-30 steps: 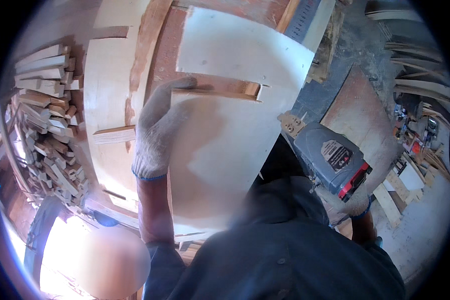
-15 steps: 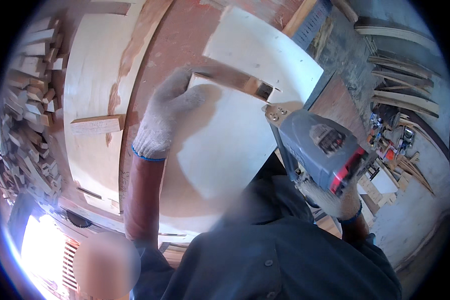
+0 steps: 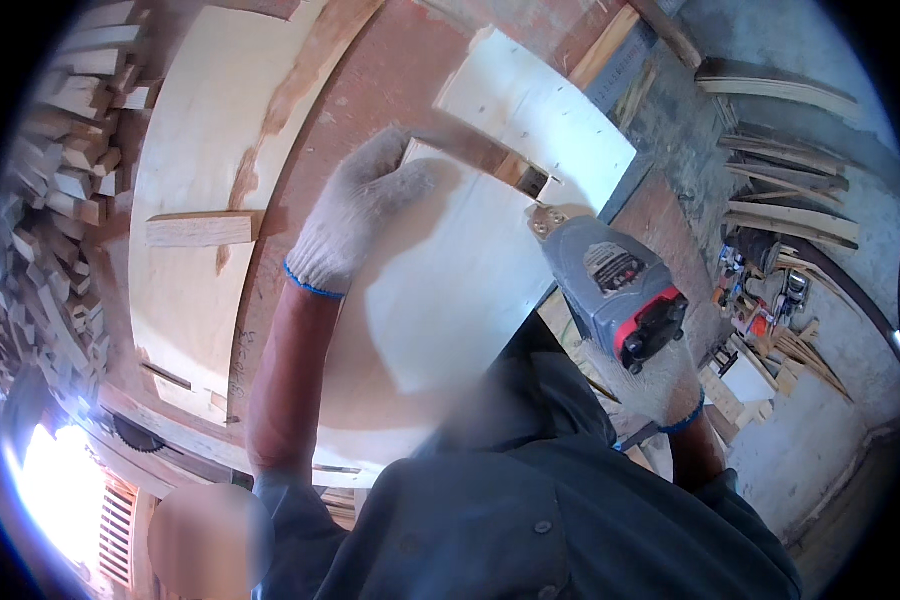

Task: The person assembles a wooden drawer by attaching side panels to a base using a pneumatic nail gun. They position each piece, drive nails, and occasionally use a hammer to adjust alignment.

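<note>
A pale wooden panel [image 3: 425,300] lies on the reddish worktop [image 3: 370,95], a notch cut into its left side. A grey-and-red nail gun [image 3: 605,265] is over the panel's right side, its metal nose beside the notch's inner end; whether they touch I cannot tell. The gloved right hand [image 3: 655,385] is closed round the tool from below, its fingers mostly hidden. The gloved left hand [image 3: 365,205] rests at the panel's corner by the notch, fingers together and thumb over the top; I cannot tell whether they pinch it. Left of it, a short wooden block [image 3: 202,229] lies across a long curved board [image 3: 195,140]; farther left sits a pile of offcuts [image 3: 50,235].
</note>
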Demonstrator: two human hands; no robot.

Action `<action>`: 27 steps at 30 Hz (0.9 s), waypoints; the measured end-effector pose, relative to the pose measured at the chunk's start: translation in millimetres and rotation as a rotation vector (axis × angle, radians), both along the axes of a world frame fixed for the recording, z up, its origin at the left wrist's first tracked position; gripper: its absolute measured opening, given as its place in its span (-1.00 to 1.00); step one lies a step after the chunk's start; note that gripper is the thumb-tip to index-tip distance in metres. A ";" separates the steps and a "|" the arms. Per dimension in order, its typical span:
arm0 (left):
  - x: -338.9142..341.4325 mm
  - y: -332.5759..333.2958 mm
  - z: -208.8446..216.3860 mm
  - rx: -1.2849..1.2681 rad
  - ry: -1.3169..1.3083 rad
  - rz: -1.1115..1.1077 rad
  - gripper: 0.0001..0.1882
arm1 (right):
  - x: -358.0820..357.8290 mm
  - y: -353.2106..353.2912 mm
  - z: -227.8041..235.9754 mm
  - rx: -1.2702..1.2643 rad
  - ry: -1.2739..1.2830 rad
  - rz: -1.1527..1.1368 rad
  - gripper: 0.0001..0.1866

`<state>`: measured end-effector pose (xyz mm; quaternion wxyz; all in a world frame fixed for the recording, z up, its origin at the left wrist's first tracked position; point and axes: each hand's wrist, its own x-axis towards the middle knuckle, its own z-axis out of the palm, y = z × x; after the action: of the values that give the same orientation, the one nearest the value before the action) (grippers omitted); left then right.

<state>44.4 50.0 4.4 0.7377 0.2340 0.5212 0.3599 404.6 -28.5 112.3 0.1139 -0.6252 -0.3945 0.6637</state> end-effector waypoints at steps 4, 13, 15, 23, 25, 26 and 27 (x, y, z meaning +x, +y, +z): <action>-4.2 0.3 -3.7 0.055 0.114 -0.094 -0.64 | -50.5 46.0 30.9 0.112 -0.383 0.781 -0.70; 20.8 -5.8 35.1 -0.035 0.178 -0.017 -0.71 | -26.9 19.4 21.9 0.427 -0.566 0.693 -0.64; 36.8 -10.4 23.1 0.025 0.141 -0.043 -0.71 | -30.5 20.5 31.6 0.399 -0.488 0.566 -0.61; 65.6 -11.1 -2.4 0.766 0.798 -0.234 -0.73 | -46.0 32.5 45.8 0.148 -0.454 0.342 -0.53; 63.9 -9.3 -5.1 0.710 0.771 -0.230 -0.71 | -47.5 34.6 41.5 0.135 -0.474 0.358 -0.59; 64.8 -9.0 -5.1 0.651 0.717 -0.215 -0.69 | -42.9 33.5 35.6 0.149 -0.503 0.417 -0.62; 65.3 -8.6 -5.4 0.592 0.663 -0.200 -0.67 | -40.1 32.3 30.6 0.164 -0.532 0.477 -0.65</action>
<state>109.8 41.5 -1.0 0.4635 0.5863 0.5789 0.3261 364.5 3.7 142.9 -0.1008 -0.6551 -0.5969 0.4521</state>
